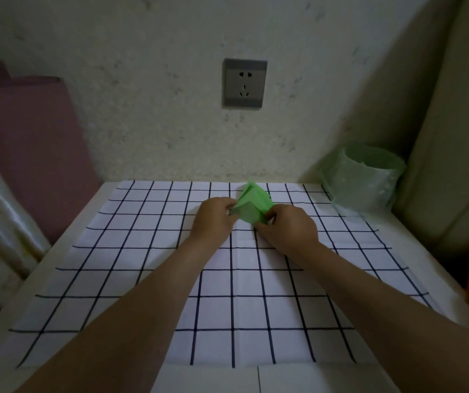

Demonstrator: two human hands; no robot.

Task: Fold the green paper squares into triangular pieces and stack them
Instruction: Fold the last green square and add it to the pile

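The left hand (215, 215) pinched the left corner and the right hand (287, 225) pinched the near edge of the thin bunch of bright green paper squares (251, 207), held over the far middle of the white cloth with dark grid lines (142, 279). The sheets looked fanned apart at the top, so a loose pinch could have let some slip, and the fold might have gone crooked.

Pale container (362, 180) blocks far-right corner; wall (157, 137) behind.
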